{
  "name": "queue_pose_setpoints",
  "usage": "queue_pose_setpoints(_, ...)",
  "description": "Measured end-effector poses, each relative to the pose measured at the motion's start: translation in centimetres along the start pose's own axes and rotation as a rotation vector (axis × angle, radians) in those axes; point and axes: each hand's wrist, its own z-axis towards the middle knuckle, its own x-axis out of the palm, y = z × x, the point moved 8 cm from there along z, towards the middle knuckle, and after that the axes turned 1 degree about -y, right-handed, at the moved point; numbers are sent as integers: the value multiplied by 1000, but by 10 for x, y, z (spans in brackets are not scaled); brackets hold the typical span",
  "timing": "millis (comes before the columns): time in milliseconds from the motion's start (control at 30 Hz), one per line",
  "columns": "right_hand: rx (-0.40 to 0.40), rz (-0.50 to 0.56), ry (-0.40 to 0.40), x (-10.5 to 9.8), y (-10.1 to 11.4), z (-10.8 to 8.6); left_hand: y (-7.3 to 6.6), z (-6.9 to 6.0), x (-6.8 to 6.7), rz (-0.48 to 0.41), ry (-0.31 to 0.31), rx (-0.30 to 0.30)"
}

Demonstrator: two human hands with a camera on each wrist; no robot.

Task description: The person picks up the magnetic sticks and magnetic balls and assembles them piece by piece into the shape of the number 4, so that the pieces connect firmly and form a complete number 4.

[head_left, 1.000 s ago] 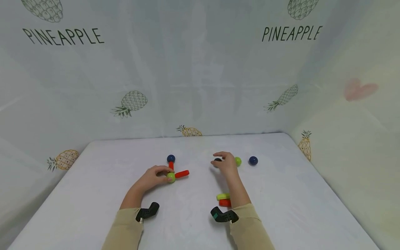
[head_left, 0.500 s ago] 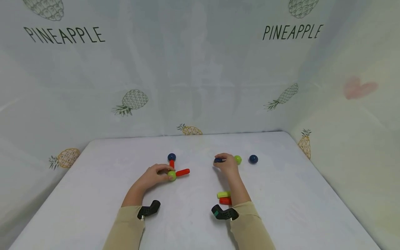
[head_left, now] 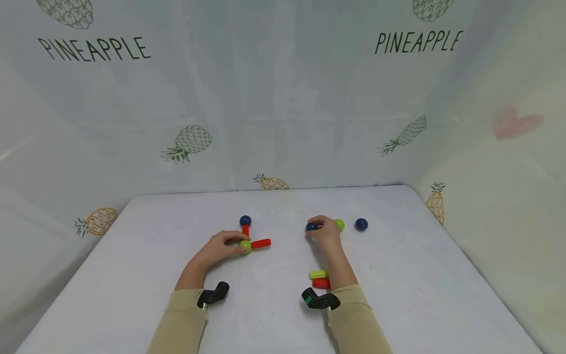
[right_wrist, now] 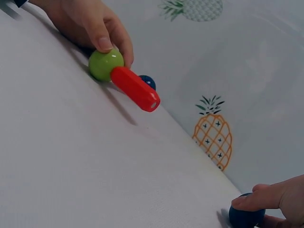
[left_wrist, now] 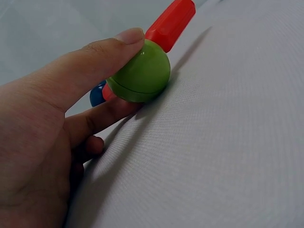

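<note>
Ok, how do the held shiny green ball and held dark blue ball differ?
The shiny green ball is in the left hand, the dark blue ball in the right hand. A faceted red rod juts from the green ball; none shows on the blue ball. Both are round.

On the white cloth-covered bench (head_left: 265,309)

A glossy dark-blue ball (head_left: 361,224) lies near a lime-green ball (head_left: 339,225); nearer the front, a yellow-green rod (head_left: 318,275) lies beside a red rod (head_left: 320,283). At left sits a green-red-blue ball-and-rod assembly (head_left: 245,248).
</note>
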Motion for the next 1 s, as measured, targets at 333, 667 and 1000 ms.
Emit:
queue_pose_setpoints(333, -35, 21, 63, 6, 11, -1, -3, -1, 0, 11, -12, -24)
queue_pose_setpoints(667, -95, -40, 231, 27, 20, -6, -2, -2, 2, 4, -18, -41)
queue_pose_setpoints(1000, -108, -88, 333, 48, 28, -20, 2, 1, 2, 24, -13, -24)
